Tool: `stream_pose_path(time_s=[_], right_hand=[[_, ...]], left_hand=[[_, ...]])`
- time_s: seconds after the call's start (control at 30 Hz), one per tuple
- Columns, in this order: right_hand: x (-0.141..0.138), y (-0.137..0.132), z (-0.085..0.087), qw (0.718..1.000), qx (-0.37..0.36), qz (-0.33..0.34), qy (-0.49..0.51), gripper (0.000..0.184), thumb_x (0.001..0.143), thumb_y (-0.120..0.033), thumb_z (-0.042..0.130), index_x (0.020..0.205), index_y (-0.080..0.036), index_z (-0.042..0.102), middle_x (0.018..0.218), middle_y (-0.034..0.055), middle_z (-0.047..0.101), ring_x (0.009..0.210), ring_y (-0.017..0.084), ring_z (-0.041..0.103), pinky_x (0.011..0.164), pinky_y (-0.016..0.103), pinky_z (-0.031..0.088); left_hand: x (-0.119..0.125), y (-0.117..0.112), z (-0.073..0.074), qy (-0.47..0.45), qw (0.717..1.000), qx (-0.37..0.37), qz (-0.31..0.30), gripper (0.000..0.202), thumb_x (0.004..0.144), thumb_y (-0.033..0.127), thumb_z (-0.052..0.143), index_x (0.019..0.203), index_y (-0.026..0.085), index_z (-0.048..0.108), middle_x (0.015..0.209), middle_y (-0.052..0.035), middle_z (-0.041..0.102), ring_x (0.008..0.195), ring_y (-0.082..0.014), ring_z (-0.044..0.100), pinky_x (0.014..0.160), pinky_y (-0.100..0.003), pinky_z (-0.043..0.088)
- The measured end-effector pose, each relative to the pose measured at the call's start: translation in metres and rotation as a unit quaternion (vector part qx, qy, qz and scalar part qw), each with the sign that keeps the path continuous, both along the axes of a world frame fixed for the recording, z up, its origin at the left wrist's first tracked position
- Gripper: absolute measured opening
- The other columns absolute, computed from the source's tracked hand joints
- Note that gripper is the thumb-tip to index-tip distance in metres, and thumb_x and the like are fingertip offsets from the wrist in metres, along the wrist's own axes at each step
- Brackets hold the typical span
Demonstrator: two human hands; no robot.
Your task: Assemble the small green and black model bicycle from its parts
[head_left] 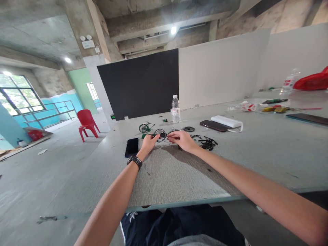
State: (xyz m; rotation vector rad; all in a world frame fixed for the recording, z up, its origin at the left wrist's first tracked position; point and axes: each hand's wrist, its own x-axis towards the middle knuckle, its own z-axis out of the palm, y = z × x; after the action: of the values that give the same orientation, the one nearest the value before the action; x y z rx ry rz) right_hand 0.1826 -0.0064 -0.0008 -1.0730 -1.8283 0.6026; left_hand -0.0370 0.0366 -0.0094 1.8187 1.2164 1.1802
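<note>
My left hand (pixel 149 142) pinches a small black spoked wheel (pixel 160 134) upright between thumb and fingers. Close to the wheel's right side is my right hand (pixel 183 140), its fingertips pressed together; whatever they hold is too small to make out. Just beyond my left hand stands a green miniature bicycle (pixel 145 128), and a bit of green shows beside the fingers. Another small wheel (pixel 189 129) lies flat past my right hand. Loose black plastic parts (pixel 208 143) are heaped to the right of that hand.
A phone (pixel 132 147) lies left of my left wrist. Behind the hands stands a water bottle (pixel 175 109). Further right are a dark phone (pixel 214 125), a white power bank (pixel 227 122) with a cable, and a crumpled clear wrapper (pixel 247 106). The table's front edge (pixel 184 203) is near my lap.
</note>
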Motion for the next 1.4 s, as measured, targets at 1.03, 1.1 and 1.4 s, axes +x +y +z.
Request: stream_pose_path(time_s=[1.03, 1.1, 1.4], right_hand=[[-0.008, -0.009, 0.000, 0.967, 0.127, -0.056, -0.212, 0.015, 0.099, -0.030, 0.068, 0.095, -0.020, 0.079, 0.095, 0.0078, 0.079, 0.088, 0.024, 0.071, 0.082, 0.036, 0.049], [-0.009, -0.010, 0.001, 0.969, 0.118, -0.057, -0.209, 0.015, 0.099, -0.030, 0.069, 0.094, -0.021, 0.080, 0.095, 0.0076, 0.079, 0.088, 0.024, 0.071, 0.082, 0.035, 0.049], [-0.006, -0.005, -0.003, 0.974, 0.102, -0.059, -0.191, 0.016, 0.099, -0.030, 0.067, 0.092, -0.022, 0.079, 0.091, 0.0058, 0.078, 0.085, 0.023, 0.071, 0.078, 0.034, 0.049]], left_hand=[[0.008, -0.017, 0.003, 0.061, 0.996, 0.062, -0.028, 0.039, 0.081, 0.048, 0.060, 0.057, 0.021, 0.045, 0.054, 0.0035, 0.039, 0.057, -0.0130, 0.034, 0.056, -0.029, 0.021], [0.009, -0.017, 0.002, 0.053, 0.996, 0.063, -0.034, 0.038, 0.081, 0.048, 0.060, 0.057, 0.021, 0.048, 0.054, 0.0030, 0.041, 0.057, -0.0134, 0.035, 0.056, -0.029, 0.023], [0.011, -0.015, -0.003, 0.065, 0.995, 0.063, -0.050, 0.039, 0.082, 0.053, 0.054, 0.063, 0.020, 0.051, 0.058, 0.0024, 0.044, 0.059, -0.0139, 0.037, 0.058, -0.029, 0.025]])
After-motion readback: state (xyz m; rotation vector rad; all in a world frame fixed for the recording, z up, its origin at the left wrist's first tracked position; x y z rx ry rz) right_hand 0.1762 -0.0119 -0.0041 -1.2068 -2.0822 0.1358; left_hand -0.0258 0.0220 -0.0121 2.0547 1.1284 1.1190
